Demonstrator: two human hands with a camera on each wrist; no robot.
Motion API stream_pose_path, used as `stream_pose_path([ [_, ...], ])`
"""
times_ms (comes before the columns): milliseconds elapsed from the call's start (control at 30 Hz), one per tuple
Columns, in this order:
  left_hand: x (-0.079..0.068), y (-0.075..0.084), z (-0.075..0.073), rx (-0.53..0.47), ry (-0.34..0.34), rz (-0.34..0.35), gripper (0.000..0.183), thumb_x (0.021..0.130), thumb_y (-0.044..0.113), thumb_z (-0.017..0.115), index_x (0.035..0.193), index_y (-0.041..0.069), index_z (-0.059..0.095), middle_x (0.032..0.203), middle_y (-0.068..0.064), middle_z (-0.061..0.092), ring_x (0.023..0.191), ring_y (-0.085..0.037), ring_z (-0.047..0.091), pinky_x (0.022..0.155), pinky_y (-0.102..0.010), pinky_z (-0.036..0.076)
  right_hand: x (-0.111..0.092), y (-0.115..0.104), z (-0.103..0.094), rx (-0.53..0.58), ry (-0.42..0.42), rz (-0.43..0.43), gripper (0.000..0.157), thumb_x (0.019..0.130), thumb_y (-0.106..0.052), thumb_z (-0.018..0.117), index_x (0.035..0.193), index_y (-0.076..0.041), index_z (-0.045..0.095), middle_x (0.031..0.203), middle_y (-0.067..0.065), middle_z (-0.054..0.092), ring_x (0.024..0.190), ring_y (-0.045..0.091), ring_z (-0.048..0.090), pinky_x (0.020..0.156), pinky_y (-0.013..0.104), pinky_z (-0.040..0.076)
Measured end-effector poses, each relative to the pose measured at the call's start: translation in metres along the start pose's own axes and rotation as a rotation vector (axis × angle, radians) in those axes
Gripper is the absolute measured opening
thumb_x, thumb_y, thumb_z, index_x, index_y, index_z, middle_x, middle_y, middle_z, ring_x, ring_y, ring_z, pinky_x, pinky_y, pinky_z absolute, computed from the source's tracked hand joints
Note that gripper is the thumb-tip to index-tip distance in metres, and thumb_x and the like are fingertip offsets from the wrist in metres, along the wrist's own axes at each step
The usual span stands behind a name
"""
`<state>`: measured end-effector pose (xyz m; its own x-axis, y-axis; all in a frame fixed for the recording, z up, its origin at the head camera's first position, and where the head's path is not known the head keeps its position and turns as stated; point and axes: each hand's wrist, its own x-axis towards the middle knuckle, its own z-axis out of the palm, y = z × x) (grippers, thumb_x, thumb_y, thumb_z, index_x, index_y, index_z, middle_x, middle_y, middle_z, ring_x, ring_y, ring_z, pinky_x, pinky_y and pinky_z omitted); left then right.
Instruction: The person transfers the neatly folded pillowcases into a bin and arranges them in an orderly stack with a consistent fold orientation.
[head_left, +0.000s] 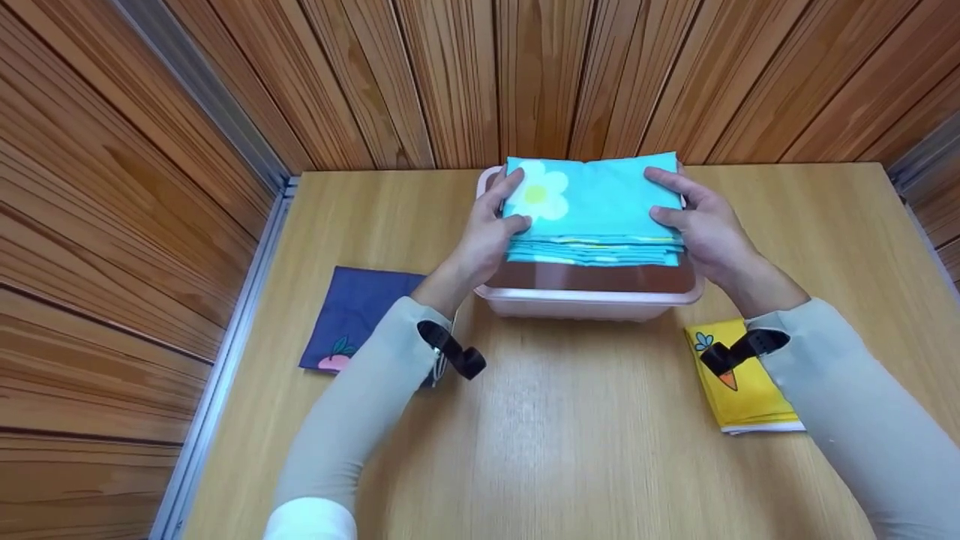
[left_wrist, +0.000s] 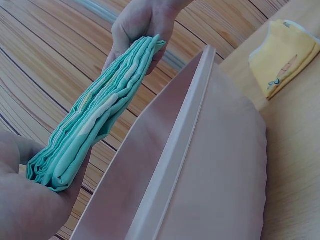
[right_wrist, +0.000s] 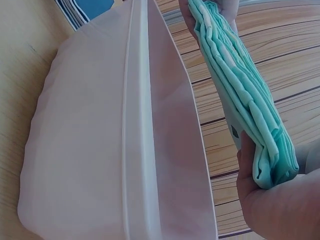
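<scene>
A thick folded turquoise cloth (head_left: 600, 199) with a white flower print is held above a pale pink plastic bin (head_left: 585, 306). At its left end my left hand (head_left: 484, 232) grips it, fingers and thumb on the top face near the flower. My right hand (head_left: 716, 232) grips the opposite end the same way. Both wrist views show the cloth's many stacked layers (left_wrist: 100, 107), edge-on, over the bin's opening. On its underside, a pale layer (right_wrist: 227, 112) with a small dark mark shows in the right wrist view.
Left of the bin lies a folded navy cloth (head_left: 367, 307) with a pink fruit print, partly under my left forearm. A folded yellow cloth (head_left: 750, 405) with a carrot print lies at the right, partly covered by my right sleeve. Wood-panelled walls (head_left: 465, 82) border the table (head_left: 525, 450).
</scene>
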<state>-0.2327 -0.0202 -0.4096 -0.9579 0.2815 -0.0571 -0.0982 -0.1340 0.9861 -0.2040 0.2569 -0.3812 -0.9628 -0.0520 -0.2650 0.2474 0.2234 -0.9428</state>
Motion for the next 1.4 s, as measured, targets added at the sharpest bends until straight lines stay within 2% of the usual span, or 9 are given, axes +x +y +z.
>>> stream_pose_path([
  [400, 0.003, -0.005, 0.001, 0.027, 0.010, -0.051, 0.067, 0.098, -0.012, 0.051, 0.159, 0.012, 0.036, 0.171, 0.004, 0.014, 0.157, -0.015, 0.005, 0.121, -0.025, 0.021, 0.005, 0.006, 0.001, -0.038, 0.011, 0.015, 0.056, 0.107, -0.006, 0.047, 0.160, -0.022, 0.036, 0.172, 0.003, -0.005, 0.157, 0.029, 0.000, 0.124, 0.045, 0.016],
  [633, 0.004, -0.012, 0.003, 0.068, 0.015, -0.088, 0.066, 0.099, -0.010, 0.051, 0.159, 0.014, 0.036, 0.171, 0.006, 0.013, 0.156, -0.013, 0.004, 0.120, -0.023, 0.024, 0.012, 0.016, 0.003, -0.066, 0.028, 0.046, 0.056, 0.107, -0.006, 0.045, 0.160, -0.023, 0.035, 0.172, 0.002, -0.002, 0.157, 0.027, -0.002, 0.125, 0.046, 0.006],
  [967, 0.004, -0.017, 0.002, 0.087, 0.020, -0.114, 0.067, 0.099, -0.009, 0.052, 0.159, 0.014, 0.035, 0.171, 0.007, 0.013, 0.156, -0.011, 0.004, 0.121, -0.025, 0.021, 0.014, 0.020, 0.006, -0.080, 0.026, 0.057, 0.056, 0.107, -0.004, 0.045, 0.159, -0.022, 0.038, 0.172, 0.001, -0.005, 0.157, 0.028, -0.004, 0.125, 0.048, 0.004],
  [1133, 0.006, -0.017, 0.002, 0.096, 0.032, -0.115, 0.067, 0.099, -0.010, 0.051, 0.159, 0.014, 0.036, 0.171, 0.006, 0.012, 0.156, -0.012, 0.003, 0.122, -0.025, 0.020, 0.015, 0.021, 0.007, -0.081, 0.021, 0.049, 0.057, 0.107, -0.003, 0.043, 0.160, -0.021, 0.036, 0.171, -0.002, -0.009, 0.156, 0.027, -0.009, 0.125, 0.047, 0.000],
  [1400, 0.008, -0.017, 0.002, 0.095, 0.039, -0.126, 0.067, 0.100, -0.009, 0.051, 0.159, 0.017, 0.036, 0.171, 0.007, 0.013, 0.156, -0.012, 0.005, 0.122, -0.026, 0.021, 0.014, 0.019, 0.008, -0.075, 0.041, 0.055, 0.056, 0.107, -0.005, 0.044, 0.159, -0.023, 0.037, 0.172, 0.002, -0.003, 0.157, 0.029, -0.003, 0.125, 0.050, 0.004],
])
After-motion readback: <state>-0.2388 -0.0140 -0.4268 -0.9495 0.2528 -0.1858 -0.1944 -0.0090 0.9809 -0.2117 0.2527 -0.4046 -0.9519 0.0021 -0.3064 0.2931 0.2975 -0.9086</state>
